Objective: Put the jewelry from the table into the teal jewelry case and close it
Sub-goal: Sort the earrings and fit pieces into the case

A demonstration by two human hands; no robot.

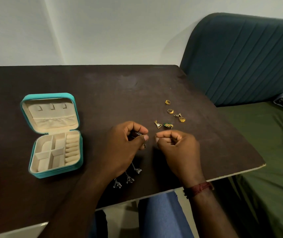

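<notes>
The teal jewelry case (76, 117) lies open on the left of the dark table, its beige compartments empty. My left hand (125, 148) pinches a silver dangling earring (138, 133); its chains with small bell clusters (130, 179) trail under my wrist. My right hand (176, 148) pinches a tiny gold piece (156, 136) close beside the left fingertips. Beyond my hands lie two gold rings (167, 102) (170, 111), a gold earring (182, 119), a silver stud (177, 115), a triangular gold pendant (158, 124) and a green enamel piece (168, 125).
The dark table (103, 86) ends at its right edge next to a bed with a green sheet (266, 152) and a teal padded headboard (248, 57). My knees in blue jeans (163, 217) show under the table's near edge.
</notes>
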